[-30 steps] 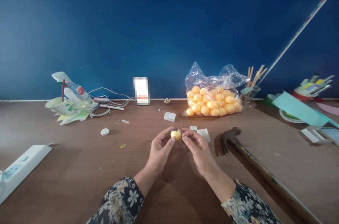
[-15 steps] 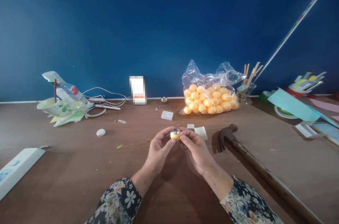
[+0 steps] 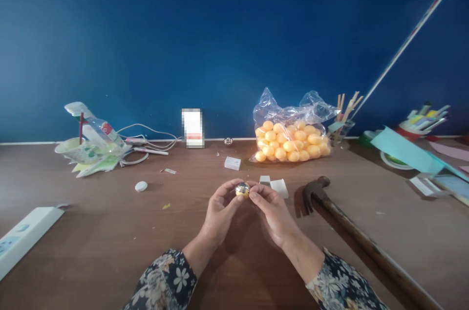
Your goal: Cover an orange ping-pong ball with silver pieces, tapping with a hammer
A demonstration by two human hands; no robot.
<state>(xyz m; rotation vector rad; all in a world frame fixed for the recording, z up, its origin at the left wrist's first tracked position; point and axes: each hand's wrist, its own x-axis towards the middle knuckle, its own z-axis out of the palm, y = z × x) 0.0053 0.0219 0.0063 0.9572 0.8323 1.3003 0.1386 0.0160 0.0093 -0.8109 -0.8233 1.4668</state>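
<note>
Between my fingertips sits a small ball (image 3: 242, 189), shiny silver on its upper part and yellowish below. My left hand (image 3: 220, 210) pinches it from the left with thumb and fingers. From the right, my right hand (image 3: 273, 210) has its thumb and fingers closed on the same ball. Both hands are raised a little over the brown table (image 3: 176, 261). Just behind the right fingers are a small white box piece (image 3: 264, 180) and a white paper piece (image 3: 279, 188). Another shiny metal piece (image 3: 228, 141) lies near the wall.
Right of my hands lies a claw hammer (image 3: 351, 227). Behind stand a clear bag of yellow balls (image 3: 291, 141), a small white box (image 3: 232, 163) and a phone-like upright screen (image 3: 193, 126). Leftward are a white cap (image 3: 141, 186), a power strip (image 3: 31, 232) and a plastic bottle (image 3: 106, 134).
The whole scene sits slightly lower in view, as from a small head movement. Both hands keep hold of the ball, and more silver shows on its top.
</note>
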